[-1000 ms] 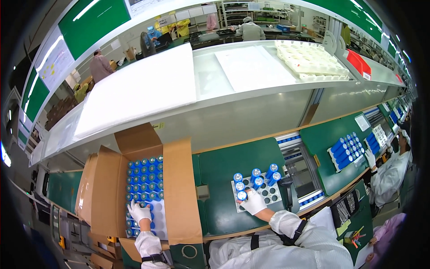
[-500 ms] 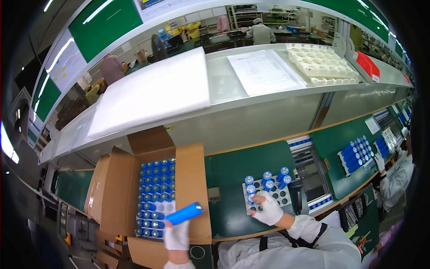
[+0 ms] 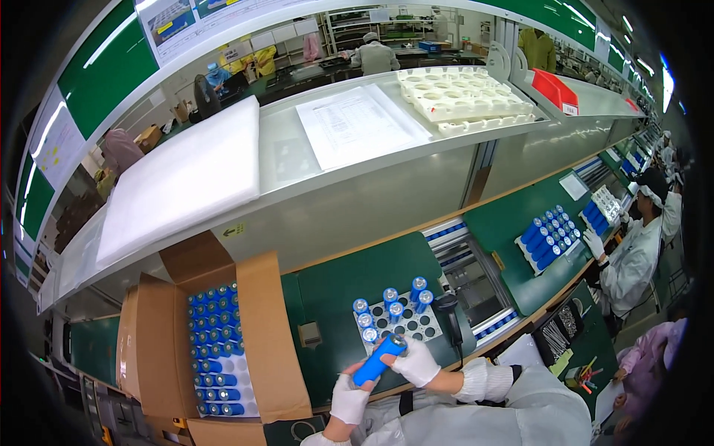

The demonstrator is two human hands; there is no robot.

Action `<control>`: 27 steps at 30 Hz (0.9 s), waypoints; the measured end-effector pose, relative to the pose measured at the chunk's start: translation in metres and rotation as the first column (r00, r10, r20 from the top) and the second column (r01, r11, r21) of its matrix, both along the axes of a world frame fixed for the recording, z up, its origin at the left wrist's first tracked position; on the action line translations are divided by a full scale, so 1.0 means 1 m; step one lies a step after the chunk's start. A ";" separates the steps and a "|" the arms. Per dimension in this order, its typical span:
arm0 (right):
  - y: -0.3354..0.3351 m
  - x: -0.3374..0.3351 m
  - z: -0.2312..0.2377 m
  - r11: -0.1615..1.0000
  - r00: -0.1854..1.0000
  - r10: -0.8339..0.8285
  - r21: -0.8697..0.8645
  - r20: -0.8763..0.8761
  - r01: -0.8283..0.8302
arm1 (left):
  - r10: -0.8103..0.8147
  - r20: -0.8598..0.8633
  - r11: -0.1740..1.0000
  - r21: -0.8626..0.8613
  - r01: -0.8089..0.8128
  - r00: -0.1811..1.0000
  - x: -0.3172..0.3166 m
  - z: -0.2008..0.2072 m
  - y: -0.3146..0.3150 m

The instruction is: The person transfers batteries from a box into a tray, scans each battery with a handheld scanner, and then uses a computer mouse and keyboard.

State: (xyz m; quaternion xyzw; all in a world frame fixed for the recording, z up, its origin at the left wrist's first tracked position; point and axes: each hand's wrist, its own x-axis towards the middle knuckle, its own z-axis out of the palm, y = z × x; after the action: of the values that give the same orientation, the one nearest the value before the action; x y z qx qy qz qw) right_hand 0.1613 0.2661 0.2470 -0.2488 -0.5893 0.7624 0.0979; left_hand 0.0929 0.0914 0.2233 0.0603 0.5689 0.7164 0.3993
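A blue cylindrical battery cell is held at a slant in front of the cell holder. My left hand grips its lower end, with the gloved fingers closed round it. Higher up, my right hand, also in a white glove, pinches the same cell near its dark-rimmed end. Just beyond the hands lies a pale holder with round holes, several blue cells standing upright in it. To the left, an open cardboard box contains rows of blue cells and a pale tray with some bare spots.
A black handheld device, perhaps a scanner, stands right of the holder. Beyond it runs a roller conveyor. A co-worker handles another holder of cells. Above, a shelf carries white foam, papers and cream trays.
My left hand has carried the cell from above the box rightward to the holder. My right hand has come off the holder and taken hold of the cell's upper end. The view has shifted right.
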 end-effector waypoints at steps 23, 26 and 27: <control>0.082 -0.012 -0.126 0.459 0.995 -0.025 0.885 0.098 -0.076 | -0.329 -0.521 -0.078 -0.816 -0.573 0.787 -0.202 -0.006 -0.225; 0.087 -0.013 -0.133 0.433 0.998 -0.011 0.901 0.054 -0.044 | -0.326 -0.505 -0.114 -0.818 -0.563 0.799 -0.205 -0.002 -0.220; 0.088 -0.011 -0.135 0.432 0.998 -0.010 0.901 0.055 -0.045 | -0.322 -0.508 -0.116 -0.816 -0.566 0.799 -0.204 -0.004 -0.220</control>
State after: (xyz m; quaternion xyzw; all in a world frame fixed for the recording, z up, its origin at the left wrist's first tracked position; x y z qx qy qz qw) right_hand 0.1506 0.3539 0.1120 -0.1719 -0.9098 0.3255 0.1920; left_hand -0.1116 -0.1289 0.2195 -0.1032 0.9936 0.0272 0.0373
